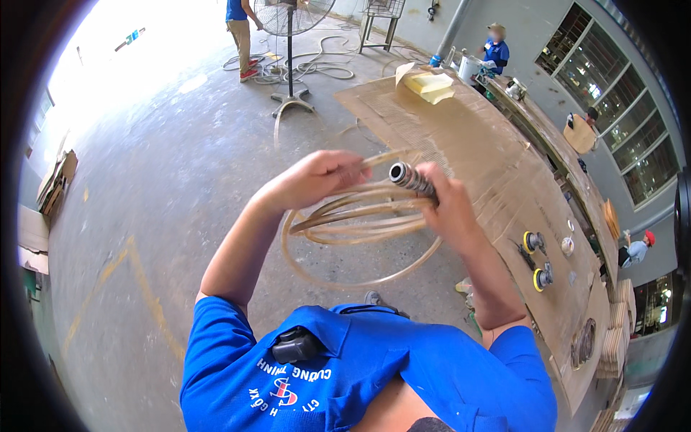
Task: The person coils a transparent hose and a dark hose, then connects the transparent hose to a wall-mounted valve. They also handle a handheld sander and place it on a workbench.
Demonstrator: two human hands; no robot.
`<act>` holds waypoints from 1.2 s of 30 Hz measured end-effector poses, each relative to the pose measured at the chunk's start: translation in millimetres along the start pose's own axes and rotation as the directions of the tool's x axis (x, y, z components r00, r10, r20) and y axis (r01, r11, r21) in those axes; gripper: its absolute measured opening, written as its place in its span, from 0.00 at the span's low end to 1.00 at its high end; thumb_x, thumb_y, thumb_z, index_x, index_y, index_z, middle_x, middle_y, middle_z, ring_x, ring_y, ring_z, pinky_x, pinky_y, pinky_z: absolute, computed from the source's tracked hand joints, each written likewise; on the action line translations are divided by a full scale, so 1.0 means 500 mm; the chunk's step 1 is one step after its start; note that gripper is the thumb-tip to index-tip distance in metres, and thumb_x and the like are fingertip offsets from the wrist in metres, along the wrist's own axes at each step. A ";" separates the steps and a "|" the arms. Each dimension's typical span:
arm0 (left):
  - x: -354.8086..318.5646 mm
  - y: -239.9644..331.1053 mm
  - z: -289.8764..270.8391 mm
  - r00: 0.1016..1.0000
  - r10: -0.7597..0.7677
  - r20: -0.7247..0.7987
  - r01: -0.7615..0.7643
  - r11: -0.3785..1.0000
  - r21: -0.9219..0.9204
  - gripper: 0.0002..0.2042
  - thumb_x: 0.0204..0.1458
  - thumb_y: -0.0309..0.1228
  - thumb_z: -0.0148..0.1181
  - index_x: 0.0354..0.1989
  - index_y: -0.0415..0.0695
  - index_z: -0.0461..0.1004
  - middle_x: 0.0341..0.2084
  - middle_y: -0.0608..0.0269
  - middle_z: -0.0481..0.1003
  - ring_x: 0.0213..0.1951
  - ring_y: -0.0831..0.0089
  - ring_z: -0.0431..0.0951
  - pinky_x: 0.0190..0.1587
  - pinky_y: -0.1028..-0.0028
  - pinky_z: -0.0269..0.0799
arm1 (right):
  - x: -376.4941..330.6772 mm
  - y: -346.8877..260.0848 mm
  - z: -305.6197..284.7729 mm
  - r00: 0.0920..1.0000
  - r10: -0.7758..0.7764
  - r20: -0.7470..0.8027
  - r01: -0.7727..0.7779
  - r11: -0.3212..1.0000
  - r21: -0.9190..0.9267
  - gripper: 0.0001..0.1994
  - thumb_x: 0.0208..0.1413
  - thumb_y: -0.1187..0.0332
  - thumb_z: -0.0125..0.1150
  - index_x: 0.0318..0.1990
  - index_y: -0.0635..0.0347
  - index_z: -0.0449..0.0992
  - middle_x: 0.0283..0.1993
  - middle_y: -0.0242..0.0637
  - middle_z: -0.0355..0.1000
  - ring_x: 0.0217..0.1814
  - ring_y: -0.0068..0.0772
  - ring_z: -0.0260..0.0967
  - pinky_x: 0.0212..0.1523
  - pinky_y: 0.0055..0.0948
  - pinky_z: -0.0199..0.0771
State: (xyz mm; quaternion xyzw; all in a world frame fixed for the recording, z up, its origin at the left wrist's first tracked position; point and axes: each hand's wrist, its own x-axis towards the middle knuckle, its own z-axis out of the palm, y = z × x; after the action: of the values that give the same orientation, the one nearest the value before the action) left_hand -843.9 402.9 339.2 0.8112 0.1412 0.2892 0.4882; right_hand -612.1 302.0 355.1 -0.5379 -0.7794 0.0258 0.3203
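Note:
A pale, see-through hose [381, 209] hangs in several loose loops between my two hands, in front of my body. My left hand [327, 171] is closed around a strand of it at the upper left of the coil; motion blurs the fingertips a little. On the other side, my right hand [452, 205] grips the gathered loops. A ribbed metal coupling [410, 176] sticks out of the right hand toward the left, its round open end showing. The lowest loop dangles above the floor, and the right palm hides where the coupling meets the hose.
A long table [489, 165] covered in brown cardboard runs along my right. On it lie two sanders with yellow discs [534, 243] and a pale yellow block [430, 85]. Ahead stand a pedestal fan [290, 57] and a person [239, 36] beside hoses [317, 66] on the floor.

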 end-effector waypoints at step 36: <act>-0.146 -0.244 -0.026 0.612 0.246 -0.752 0.562 0.534 0.632 0.12 0.44 0.33 0.64 0.37 0.46 0.74 0.40 0.49 0.63 0.45 0.53 0.67 0.45 0.61 0.65 | -0.097 0.221 -0.137 0.852 0.441 -0.281 -0.474 0.879 -0.058 0.15 0.49 0.61 0.63 0.26 0.65 0.70 0.15 0.36 0.63 0.17 0.27 0.60 0.19 0.30 0.59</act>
State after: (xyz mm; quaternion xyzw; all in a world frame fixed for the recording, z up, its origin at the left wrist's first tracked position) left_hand -903.3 433.7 213.0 0.7115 0.5371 0.4513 -0.0402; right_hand -474.6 286.3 344.0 -0.7256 -0.5802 -0.0180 0.3697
